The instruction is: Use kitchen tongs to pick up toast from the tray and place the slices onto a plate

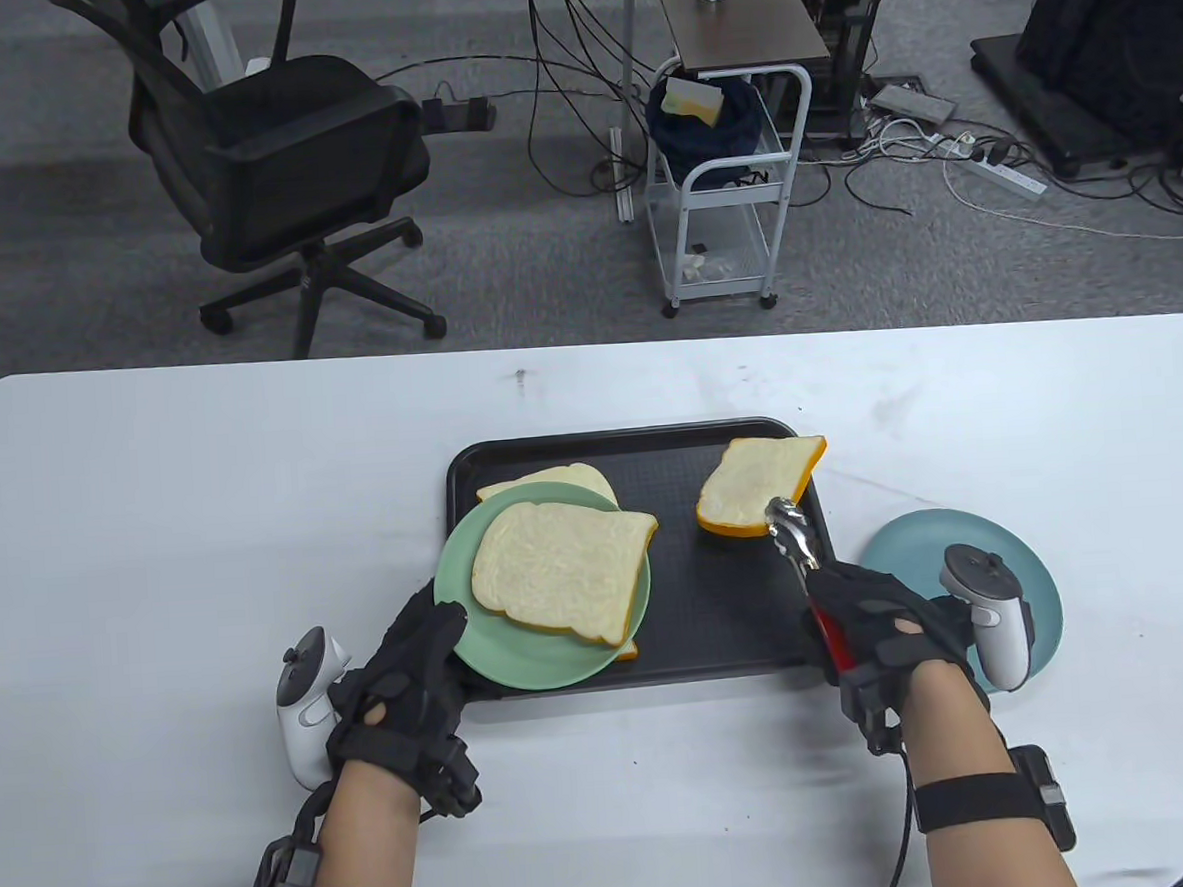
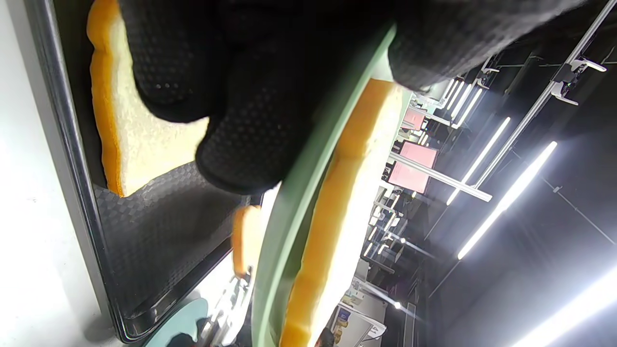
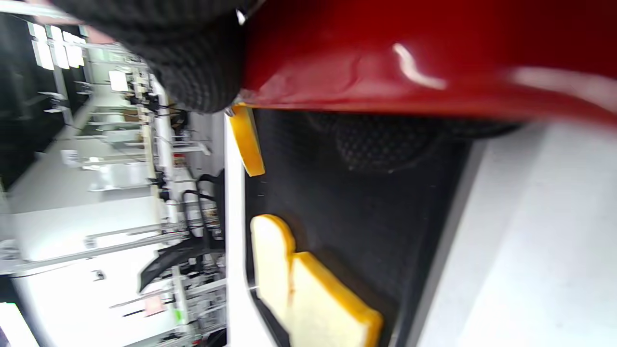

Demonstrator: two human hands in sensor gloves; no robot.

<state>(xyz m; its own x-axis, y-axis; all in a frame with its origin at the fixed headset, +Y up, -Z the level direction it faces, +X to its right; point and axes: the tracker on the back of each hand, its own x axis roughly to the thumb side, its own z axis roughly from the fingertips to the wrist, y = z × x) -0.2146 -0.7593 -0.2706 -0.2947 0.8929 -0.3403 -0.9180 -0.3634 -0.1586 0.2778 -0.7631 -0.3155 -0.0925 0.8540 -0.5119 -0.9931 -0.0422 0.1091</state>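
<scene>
Right hand (image 1: pixel 879 636) grips tongs (image 1: pixel 804 561) clamping a toast slice (image 1: pixel 754 484) at two o'clock; left hand (image 1: pixel 405 675) holds the green plate (image 1: pixel 459 572).

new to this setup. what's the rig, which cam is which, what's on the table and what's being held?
No robot here: a person's two hands in black sensor gloves, each with a white tracker strapped to its back.

The wide picture looks down at the white table. The other two come from cameras on the wrists, tilted sideways, so gloved fingers fill the top of each.

On the table lies a black tray, with a blue plate to its right.

The left hand grips the rim of a green plate held over the tray. One toast slice lies on that plate; other slices show at its edges on the tray.

The right hand has its grip round red-handled tongs, whose metal tips pinch another toast slice, tilted up off the tray.
</scene>
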